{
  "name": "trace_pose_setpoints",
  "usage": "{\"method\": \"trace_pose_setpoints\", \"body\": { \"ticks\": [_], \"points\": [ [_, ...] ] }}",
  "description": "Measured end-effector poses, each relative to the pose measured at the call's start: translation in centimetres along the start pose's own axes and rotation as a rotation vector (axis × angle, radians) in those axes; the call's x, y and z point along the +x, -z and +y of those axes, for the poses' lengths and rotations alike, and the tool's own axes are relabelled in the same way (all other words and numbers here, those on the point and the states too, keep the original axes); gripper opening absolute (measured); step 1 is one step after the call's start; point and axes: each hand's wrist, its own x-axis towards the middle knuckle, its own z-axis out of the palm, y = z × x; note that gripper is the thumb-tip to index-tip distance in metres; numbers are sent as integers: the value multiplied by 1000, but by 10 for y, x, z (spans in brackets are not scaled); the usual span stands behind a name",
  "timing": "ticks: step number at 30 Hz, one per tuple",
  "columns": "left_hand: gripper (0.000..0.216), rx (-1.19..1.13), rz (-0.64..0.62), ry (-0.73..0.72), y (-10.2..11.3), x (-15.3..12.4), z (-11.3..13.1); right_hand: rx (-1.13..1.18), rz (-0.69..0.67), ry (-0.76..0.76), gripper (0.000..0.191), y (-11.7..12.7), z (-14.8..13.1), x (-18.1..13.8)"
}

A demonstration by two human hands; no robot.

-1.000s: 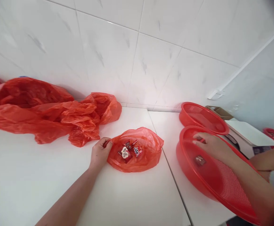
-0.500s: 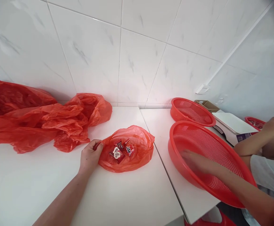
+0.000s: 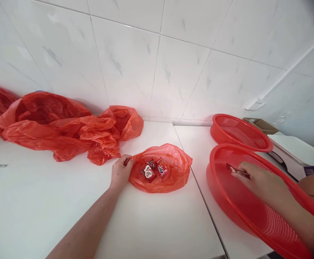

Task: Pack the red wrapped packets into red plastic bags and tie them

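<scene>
- The right hand (image 3: 262, 181) pinches a small reddish-brown packet (image 3: 238, 171) over the front basket (image 3: 213, 176); half a second ago it was blurred, low inside that basket.
- The left hand (image 3: 121, 172) grips the left edge of the bag (image 3: 177, 181), as before.
- Inside the bag, at least three glossy packets (image 3: 148, 173) lie close together, unchanged, red and dark with pale print.
- The bag is thin, crinkled, see-through red film, its mouth spread on the smooth white table (image 3: 159, 223).
- Both baskets are round, red, perforated plastic; the rear basket (image 3: 215, 132) sits just behind.
- Crumpled red bags (image 3: 57, 135) heap at left.
</scene>
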Motion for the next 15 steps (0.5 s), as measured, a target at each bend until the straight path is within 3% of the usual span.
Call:
{"method": "trace_pose_setpoints", "body": {
  "ticks": [1,3,5,8,12,15],
  "points": [
    [16,-13,5,-2,0,0,-1,-51,-93,49,34,6,-13,-5],
    [16,-37,16,-4,-1,1,-2,-20,-26,100,29,8,-46,-20],
    [16,-65,34,-3,-1,1,-3,139,-73,195,24,-4,-83,-37],
    [16,-94,76,-1,0,1,-5,398,-262,254,22,-46,-130,-50],
    [18,-101,103,-20,1,0,-5,597,-390,130,26,-104,-163,-38],
    [33,18,185,-256,3,-4,0,734,-487,71,22,-127,-171,-25]
  ]
}}
